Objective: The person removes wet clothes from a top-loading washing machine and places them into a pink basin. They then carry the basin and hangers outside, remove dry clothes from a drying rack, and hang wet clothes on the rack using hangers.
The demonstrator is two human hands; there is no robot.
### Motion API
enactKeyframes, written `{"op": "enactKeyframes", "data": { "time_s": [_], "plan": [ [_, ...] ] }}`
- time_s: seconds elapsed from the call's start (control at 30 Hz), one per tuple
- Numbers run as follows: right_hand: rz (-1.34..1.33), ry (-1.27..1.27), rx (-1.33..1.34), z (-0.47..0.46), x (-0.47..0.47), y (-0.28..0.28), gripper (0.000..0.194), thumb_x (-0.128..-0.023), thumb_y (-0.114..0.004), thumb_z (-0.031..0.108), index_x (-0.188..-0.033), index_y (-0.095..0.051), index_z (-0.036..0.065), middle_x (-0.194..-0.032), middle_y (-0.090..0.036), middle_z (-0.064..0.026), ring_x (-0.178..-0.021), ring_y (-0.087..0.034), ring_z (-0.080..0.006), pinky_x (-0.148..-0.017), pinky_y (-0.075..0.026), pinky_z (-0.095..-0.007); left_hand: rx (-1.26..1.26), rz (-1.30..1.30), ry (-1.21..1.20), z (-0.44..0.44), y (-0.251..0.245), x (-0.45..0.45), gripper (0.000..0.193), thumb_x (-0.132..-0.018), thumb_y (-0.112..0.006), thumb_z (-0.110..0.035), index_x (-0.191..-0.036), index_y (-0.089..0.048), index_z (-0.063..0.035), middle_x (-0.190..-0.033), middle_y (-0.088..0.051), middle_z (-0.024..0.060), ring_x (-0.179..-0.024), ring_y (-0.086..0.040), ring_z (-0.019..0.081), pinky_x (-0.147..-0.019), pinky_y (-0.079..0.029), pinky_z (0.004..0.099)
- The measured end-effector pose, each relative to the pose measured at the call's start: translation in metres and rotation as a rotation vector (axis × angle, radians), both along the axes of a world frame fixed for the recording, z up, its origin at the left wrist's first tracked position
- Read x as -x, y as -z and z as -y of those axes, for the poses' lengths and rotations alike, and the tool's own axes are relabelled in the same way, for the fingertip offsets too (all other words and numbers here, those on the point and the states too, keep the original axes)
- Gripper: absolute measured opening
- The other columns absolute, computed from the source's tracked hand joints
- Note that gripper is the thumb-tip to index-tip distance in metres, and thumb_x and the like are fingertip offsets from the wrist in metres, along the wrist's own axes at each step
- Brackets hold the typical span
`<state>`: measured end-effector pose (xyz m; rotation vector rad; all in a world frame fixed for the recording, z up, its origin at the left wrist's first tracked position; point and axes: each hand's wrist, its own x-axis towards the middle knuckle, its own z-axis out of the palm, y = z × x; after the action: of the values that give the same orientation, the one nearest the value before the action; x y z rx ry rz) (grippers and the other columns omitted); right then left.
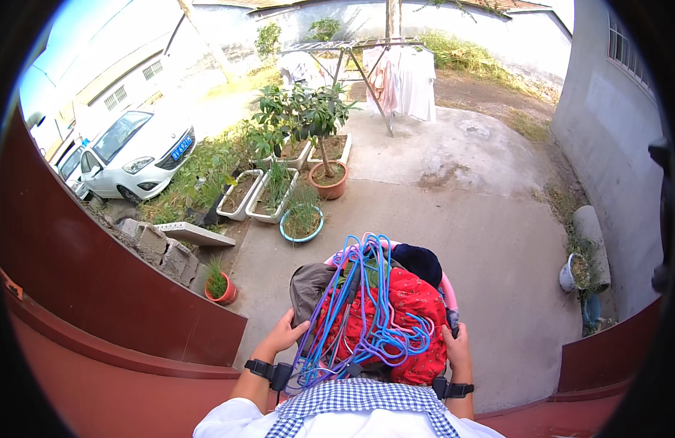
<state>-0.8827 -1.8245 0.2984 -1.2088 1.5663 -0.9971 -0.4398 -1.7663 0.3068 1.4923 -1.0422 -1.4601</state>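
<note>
A pink basin [450, 293] heaped with clothes is held against my checked apron. My left hand [287, 332] grips its left side, beside a grey-brown garment [309, 284]; my right hand [457, 340] grips the right side, next to a red patterned cloth [417, 298]. The fingers of both hands are partly hidden by the clothes and the basin. A dark navy garment [418, 261] lies at the far side of the heap. On top rests a bundle of blue, purple and pink clothes hangers [370, 306], hooks and ends tangled together. Both wrists wear black straps with small black devices.
Dark red door panels [124, 290] flank the doorway. Planters [272, 194], a potted tree [327, 180] and a blue-rimmed pot [302, 224] stand ahead on the left. Farther off is a metal drying rack [365, 82] with hung laundry. A white pot [574, 272] stands by the right wall.
</note>
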Motion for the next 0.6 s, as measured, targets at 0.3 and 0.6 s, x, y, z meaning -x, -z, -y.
{"op": "enactKeyframes", "data": {
  "time_s": [0.3, 0.6],
  "plan": [
    [-0.028, 0.220, -0.089, 0.124, 0.012, -0.020, 0.028, -0.094, -0.068, 0.022, -0.105, -0.052, 0.002, -0.084, -0.053, 0.0005, -0.076, -0.048, -0.0085, -0.068, -0.043, -0.0256, 0.103, -0.010, 0.242, 0.209, 0.022, 0.005, 0.064, -0.094, -0.064, -0.025, -0.143, -0.035, 0.0052, -0.139, -0.051, 0.0178, -0.127, -0.048, 0.0211, -0.109, -0.036, 0.0340],
    [-0.145, 0.205, -0.161, 0.302, 0.058, 0.005, 0.029, -0.095, -0.067, 0.026, -0.102, -0.053, 0.002, -0.085, -0.053, -0.0001, -0.076, -0.048, -0.0098, -0.068, -0.043, -0.0264, -0.061, 0.151, 0.382, 0.390, 0.043, 0.044, 0.063, -0.093, -0.065, -0.029, -0.140, -0.039, 0.0046, -0.136, -0.053, 0.0183, -0.124, -0.049, 0.0221, -0.107, -0.037, 0.0342]
  ]
}}
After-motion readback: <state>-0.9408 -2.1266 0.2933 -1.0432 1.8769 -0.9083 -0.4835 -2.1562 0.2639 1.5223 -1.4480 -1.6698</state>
